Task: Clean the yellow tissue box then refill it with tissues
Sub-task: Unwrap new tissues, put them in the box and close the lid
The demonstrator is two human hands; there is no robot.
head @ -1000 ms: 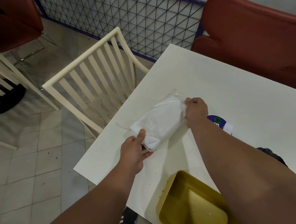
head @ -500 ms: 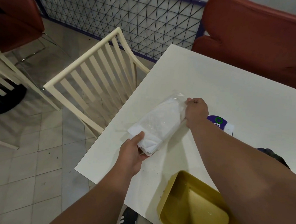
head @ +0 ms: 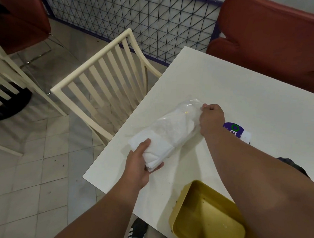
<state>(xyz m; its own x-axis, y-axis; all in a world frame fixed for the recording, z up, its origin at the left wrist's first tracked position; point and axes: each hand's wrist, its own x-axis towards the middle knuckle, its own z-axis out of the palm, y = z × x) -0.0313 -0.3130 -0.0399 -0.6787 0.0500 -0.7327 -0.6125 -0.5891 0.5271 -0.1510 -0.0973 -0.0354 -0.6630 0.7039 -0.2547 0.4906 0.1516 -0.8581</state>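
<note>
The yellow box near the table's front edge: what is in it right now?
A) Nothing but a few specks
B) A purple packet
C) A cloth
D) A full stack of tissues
A: the yellow box shows only its bare bottom with a few dark specks; the tissues are outside it, held by the left hand.

white table (head: 246,99), yellow tissue box (head: 208,228), purple packet (head: 235,130)

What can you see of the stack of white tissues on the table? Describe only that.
The stack of tissues is white, soft-looking folded paper lying slantwise near the white table's left edge. Its far part sits inside a clear plastic wrapper; its near end sticks out bare, layered edges showing. The left hand grips that bare end, and the right hand pinches the wrapper's far end.
</note>
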